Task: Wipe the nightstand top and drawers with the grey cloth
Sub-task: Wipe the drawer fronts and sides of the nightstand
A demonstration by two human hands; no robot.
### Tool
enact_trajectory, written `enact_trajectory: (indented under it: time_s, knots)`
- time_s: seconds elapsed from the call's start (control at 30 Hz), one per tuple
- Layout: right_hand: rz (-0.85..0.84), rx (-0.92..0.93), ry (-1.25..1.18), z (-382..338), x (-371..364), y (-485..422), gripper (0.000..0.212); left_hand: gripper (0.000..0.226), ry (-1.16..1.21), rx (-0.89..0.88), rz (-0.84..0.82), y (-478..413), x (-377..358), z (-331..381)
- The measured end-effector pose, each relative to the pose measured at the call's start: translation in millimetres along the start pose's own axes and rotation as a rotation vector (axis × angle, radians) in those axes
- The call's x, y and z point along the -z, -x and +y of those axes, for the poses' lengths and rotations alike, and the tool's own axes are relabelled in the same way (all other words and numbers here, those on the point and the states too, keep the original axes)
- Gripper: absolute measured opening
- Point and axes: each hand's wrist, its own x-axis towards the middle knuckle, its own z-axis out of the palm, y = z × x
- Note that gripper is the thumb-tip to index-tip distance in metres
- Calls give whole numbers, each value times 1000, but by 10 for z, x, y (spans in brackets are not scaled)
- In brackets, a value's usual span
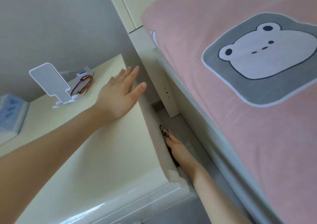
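The cream nightstand (96,155) fills the lower left, its top facing up and its right side facing the bed. My left hand (120,93) lies flat on the top near the right edge, fingers straight, thumb over the edge. My right hand (178,153) is down in the narrow gap between the nightstand and the bed and presses the grey cloth (165,135) against the nightstand's side. Only a dark strip of the cloth shows beside the fingers. The drawer fronts are hidden from this angle.
A white phone stand (51,83), a red-brown braided bracelet (83,85) and a blue tissue box (10,114) sit on the nightstand top at the back left. The bed with its pink bear-print cover (240,86) bounds the gap on the right. A grey wall is behind.
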Motion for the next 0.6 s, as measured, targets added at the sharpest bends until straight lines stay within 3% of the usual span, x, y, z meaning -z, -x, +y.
enact_trajectory:
  time_s: [0.17,0.33,0.43,0.53,0.6]
  knots:
    - [-69,260,91,-522,-199,-77,47,72,-69,-27,-71,-22,5,-3]
    - [65,390,388,-633,-196,-319,42,77,-95,-66,-83,-23,9,-18]
    - [84,448,159,-597,-201,-260,37,78,-77,-72,-80,-30,-4,-38]
    - [23,441,-160,-546,-199,-193,47,77,-67,-76,-65,-33,-8,-40]
    - [3,439,-224,-499,-193,-170,46,73,-64,-79,-61,-35,-12,-45]
